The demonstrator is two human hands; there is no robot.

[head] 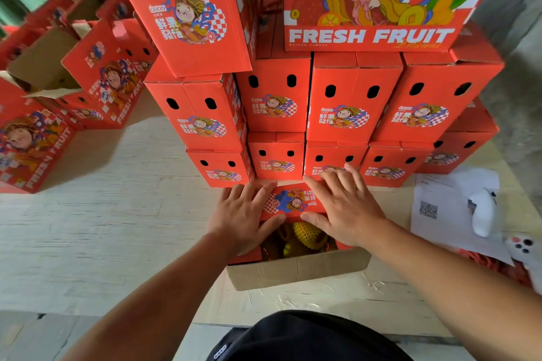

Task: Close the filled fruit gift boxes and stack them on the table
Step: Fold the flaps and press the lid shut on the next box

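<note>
Pressing down on a red printed flap [293, 201], both hands lie flat with fingers straight and spread, clamped on nothing. The left hand [245, 214] covers the flap's left end, the right hand [341, 208] its right end, each thumb hooked just under the flap's near edge. To do this well, I judge the hands should push evenly so the flap folds level over the fruit without crushing it, then bring up the plain brown near flap [296, 271], which still hangs outward.

The open fruit gift box [243, 256] sits on the pale wooden table [102, 214], right in front of the person. Inside, a yellow fruit in foam netting [308, 231] shows through the gap. Just behind stands a stack of closed red boxes [352, 102], each with two oval holes and a cartoon figure.
</note>
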